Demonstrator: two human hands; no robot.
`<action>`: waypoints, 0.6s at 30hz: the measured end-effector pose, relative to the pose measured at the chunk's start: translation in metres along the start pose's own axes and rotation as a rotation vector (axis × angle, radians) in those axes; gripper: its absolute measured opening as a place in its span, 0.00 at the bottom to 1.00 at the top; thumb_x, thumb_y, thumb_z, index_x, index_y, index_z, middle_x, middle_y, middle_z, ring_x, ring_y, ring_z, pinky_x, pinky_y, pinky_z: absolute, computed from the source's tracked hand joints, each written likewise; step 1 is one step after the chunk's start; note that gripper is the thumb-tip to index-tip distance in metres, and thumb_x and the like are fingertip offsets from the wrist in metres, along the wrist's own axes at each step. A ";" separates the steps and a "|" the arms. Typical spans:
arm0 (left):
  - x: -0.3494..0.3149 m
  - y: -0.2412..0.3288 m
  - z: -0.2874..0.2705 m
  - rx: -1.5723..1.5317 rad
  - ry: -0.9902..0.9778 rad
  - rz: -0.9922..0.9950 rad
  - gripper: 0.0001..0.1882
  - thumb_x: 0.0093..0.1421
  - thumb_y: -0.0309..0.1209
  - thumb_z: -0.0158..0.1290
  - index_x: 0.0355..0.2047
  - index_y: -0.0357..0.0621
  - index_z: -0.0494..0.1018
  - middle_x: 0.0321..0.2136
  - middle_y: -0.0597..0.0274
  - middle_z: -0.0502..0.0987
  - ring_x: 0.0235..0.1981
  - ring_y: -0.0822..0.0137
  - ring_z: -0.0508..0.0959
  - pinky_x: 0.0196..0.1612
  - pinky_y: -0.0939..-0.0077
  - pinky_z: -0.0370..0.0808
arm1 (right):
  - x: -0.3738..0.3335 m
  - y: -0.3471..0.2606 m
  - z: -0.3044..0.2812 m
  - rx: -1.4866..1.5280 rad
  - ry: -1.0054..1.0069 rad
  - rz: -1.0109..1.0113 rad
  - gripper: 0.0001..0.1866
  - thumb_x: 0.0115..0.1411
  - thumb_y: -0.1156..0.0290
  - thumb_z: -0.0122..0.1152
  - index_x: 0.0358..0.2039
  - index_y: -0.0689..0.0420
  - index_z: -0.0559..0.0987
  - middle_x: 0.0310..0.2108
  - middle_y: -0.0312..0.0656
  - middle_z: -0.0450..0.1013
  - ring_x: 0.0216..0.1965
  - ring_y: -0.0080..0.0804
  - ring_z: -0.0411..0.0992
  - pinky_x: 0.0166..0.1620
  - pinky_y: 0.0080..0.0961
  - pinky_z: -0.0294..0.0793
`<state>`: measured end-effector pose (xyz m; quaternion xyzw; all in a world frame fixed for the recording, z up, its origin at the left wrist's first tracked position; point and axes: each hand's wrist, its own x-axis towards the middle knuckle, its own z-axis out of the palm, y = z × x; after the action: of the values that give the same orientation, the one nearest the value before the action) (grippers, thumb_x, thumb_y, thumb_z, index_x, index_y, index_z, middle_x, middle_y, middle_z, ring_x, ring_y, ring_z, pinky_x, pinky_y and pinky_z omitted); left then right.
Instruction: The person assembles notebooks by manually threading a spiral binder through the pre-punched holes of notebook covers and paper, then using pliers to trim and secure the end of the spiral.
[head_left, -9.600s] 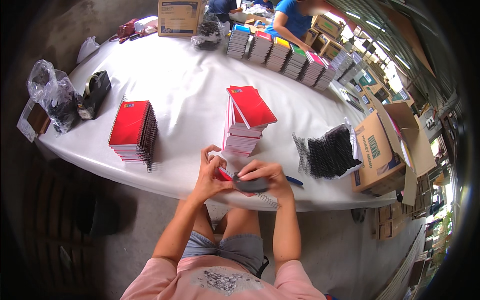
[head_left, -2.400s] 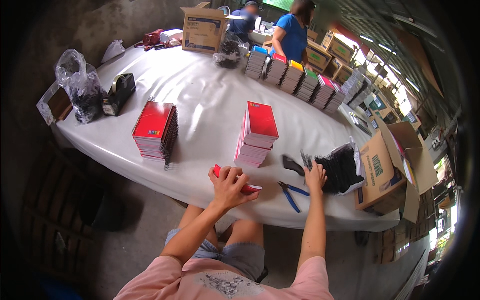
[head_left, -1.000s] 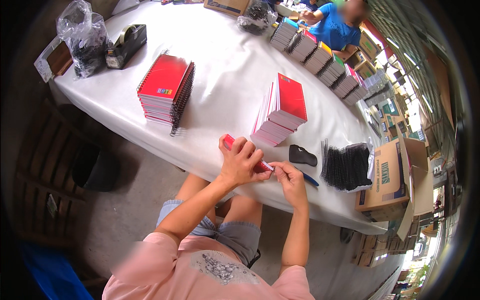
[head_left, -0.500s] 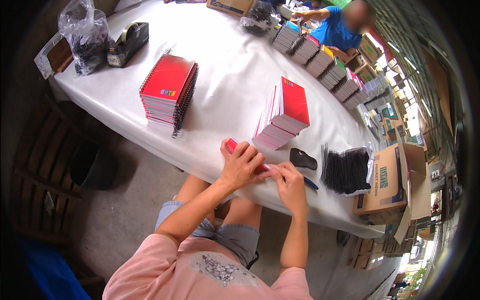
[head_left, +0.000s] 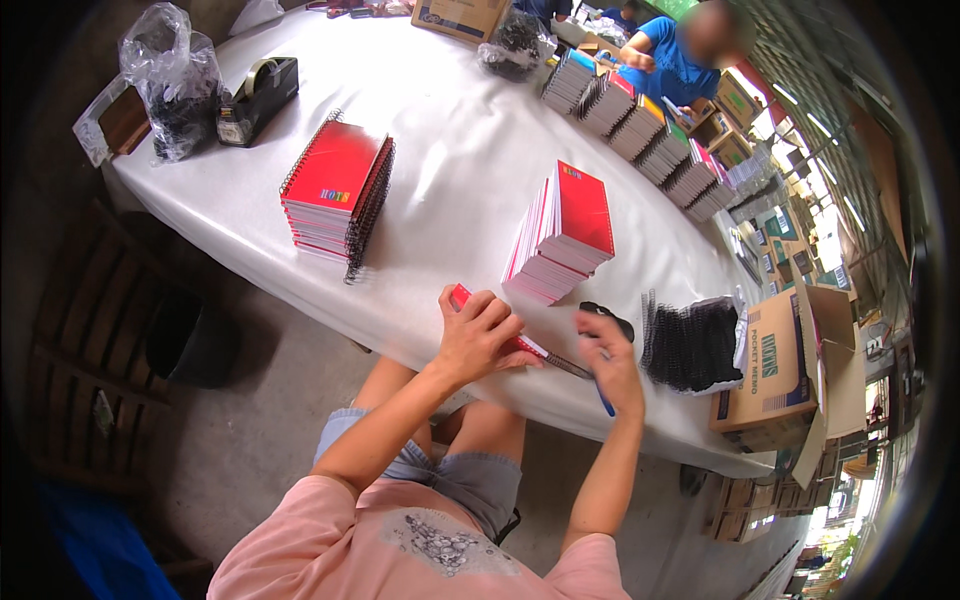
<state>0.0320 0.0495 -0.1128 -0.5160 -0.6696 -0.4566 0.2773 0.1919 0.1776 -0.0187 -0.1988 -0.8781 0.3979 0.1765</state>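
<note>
My left hand is closed around a narrow red notebook at the table's near edge, its spine toward me. A dark spiral wire coil sticks out of the notebook's right end. My right hand, smeared by motion, is closed on a slim blue-handled tool just right of the coil; its working end is hidden. A black, flat, curved piece lies behind that hand. Beyond my hands stands a stack of red-covered notebooks without coils. Farther left is a stack of spiral-bound red notebooks.
A bundle of black coils lies right, beside an open cardboard box. At far left are a tape dispenser and a plastic bag of dark coils. Across the white-covered table, a person in blue sits behind notebook stacks.
My right hand has left the notebook's end, moved right and taken up the blue-handled tool from the table. The coil's end now shows. Across the table, the person's arm has moved.
</note>
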 end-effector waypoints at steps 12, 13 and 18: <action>0.009 -0.002 -0.010 -0.080 -0.085 0.029 0.28 0.38 0.62 0.59 0.25 0.53 0.67 0.33 0.69 0.70 0.44 0.64 0.68 0.44 0.58 0.53 | 0.004 0.101 -0.044 -0.221 0.470 0.279 0.16 0.47 0.79 0.49 0.38 0.62 0.78 0.32 0.47 0.75 0.34 0.33 0.74 0.41 0.24 0.70; 0.010 -0.001 -0.010 -0.095 -0.097 0.025 0.28 0.38 0.62 0.59 0.24 0.53 0.67 0.33 0.69 0.70 0.45 0.64 0.68 0.44 0.58 0.54 | -0.001 0.108 -0.045 -0.043 0.501 0.091 0.14 0.49 0.78 0.50 0.36 0.69 0.77 0.29 0.45 0.75 0.29 0.27 0.72 0.36 0.23 0.69; 0.009 0.000 -0.011 -0.165 -0.136 0.005 0.28 0.37 0.60 0.60 0.22 0.51 0.66 0.33 0.69 0.70 0.45 0.63 0.68 0.46 0.57 0.53 | -0.020 0.034 0.023 0.639 0.288 -0.172 0.14 0.44 0.79 0.55 0.34 0.69 0.79 0.35 0.47 0.77 0.37 0.32 0.74 0.43 0.23 0.71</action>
<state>0.0281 0.0432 -0.1008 -0.5687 -0.6458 -0.4731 0.1890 0.2051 0.1743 -0.0621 -0.1131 -0.6890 0.6039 0.3844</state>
